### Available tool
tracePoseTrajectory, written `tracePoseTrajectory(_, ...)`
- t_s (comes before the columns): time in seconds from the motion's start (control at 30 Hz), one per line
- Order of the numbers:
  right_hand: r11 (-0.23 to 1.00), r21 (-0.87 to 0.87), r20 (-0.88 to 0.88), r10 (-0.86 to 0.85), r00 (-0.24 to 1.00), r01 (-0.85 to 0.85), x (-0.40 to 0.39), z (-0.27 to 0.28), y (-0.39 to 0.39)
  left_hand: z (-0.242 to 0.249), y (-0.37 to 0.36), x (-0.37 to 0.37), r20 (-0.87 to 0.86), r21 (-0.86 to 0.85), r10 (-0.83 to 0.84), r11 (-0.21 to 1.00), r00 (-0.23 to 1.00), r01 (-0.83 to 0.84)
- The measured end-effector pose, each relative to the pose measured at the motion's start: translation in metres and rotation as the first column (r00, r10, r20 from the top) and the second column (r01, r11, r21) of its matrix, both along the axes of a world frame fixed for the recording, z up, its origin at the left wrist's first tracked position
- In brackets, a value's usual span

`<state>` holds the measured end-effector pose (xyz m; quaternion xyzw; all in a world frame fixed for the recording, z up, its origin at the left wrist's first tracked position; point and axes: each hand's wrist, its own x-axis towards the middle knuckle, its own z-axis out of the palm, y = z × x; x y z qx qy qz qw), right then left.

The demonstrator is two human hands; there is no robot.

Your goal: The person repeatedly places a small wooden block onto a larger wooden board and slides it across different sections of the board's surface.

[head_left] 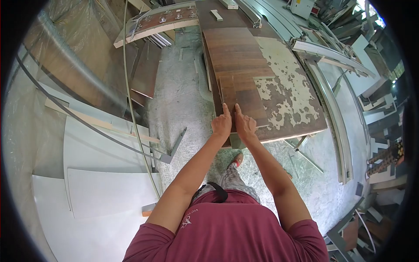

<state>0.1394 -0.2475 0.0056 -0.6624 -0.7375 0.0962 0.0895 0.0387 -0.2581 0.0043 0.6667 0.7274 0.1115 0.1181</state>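
Observation:
A narrow brown wooden board (pixel 228 89) lies lengthwise on top of larger brown wood panels (pixel 235 48). My left hand (pixel 221 123) is at the left side of its near end, index finger stretched forward along it and the other fingers curled in. On the right side, my right hand (pixel 246 124) mirrors this, its index finger laid forward and the rest bent. Both hands appear closed on the narrow board's near end; the thumbs and undersides are hidden. Beneath the panels is a worktable (pixel 301 124) with a patchy, worn brown and cream top.
Metal rails (pixel 329 113) run along the table's right side. A raised bench (pixel 161 24) with metal clamps stands far left. White sheets (pixel 109 192) lean at the left, near a hanging cable (pixel 131 96). A flexible hose (pixel 204 83) lies beside the table. Scrap pieces crowd the right.

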Motion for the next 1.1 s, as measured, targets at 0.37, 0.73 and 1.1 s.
tracePoseTrajectory(0.37,0.999,0.03,0.118,0.019,0.993,-0.023,-0.023,0.005,0.058,0.0,0.062,-0.017,-0.011,0.017,0.024,1.0,1.0,-0.024)
tracePoseTrajectory(0.73,0.999,0.04,0.094,0.033,0.995,-0.036,-0.038,0.008,0.14,-0.012,0.143,-0.032,0.023,0.075,0.077,0.994,0.997,-0.078)
tracePoseTrajectory(1.1,0.995,0.066,0.051,0.076,0.996,-0.08,-0.055,-0.001,0.227,-0.01,0.229,-0.045,-0.04,0.061,0.124,0.991,0.991,-0.122)
